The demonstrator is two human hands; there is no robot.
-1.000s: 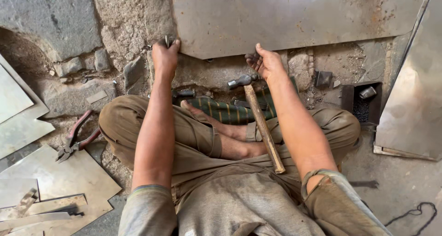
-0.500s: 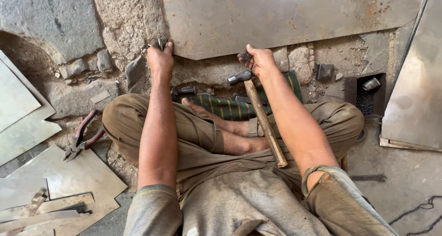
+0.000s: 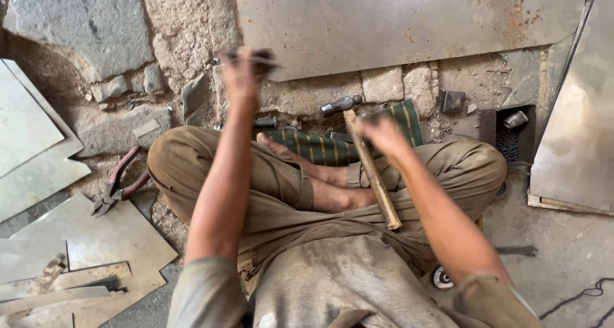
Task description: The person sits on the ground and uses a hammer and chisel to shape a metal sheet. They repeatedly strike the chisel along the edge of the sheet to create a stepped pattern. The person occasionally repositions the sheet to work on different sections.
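- Metal offcuts (image 3: 96, 251) are lying on the floor at the near left, with more sheets leaning at the far left.
- Red-handled snips (image 3: 118, 181) are resting on the floor just beside the person's left knee.
- The left hand (image 3: 246, 69) is closing around a small dark tool, blurred, at the near edge of the big sheet (image 3: 409, 21); what the tool is cannot be told.
- The sheet is lying flat on the stone floor at the far centre, rust-spotted; it looks stiff, heavy and sharp-edged, so it is probably best gripped along a plain edge away from the corners.
- A hammer (image 3: 368, 162) is lying across the person's crossed legs, head far, wooden handle near.
- The right hand (image 3: 380, 133) is hovering blurred over the hammer handle; whether it is gripping cannot be told.
- Another sheet (image 3: 569, 155) is leaning at the right.
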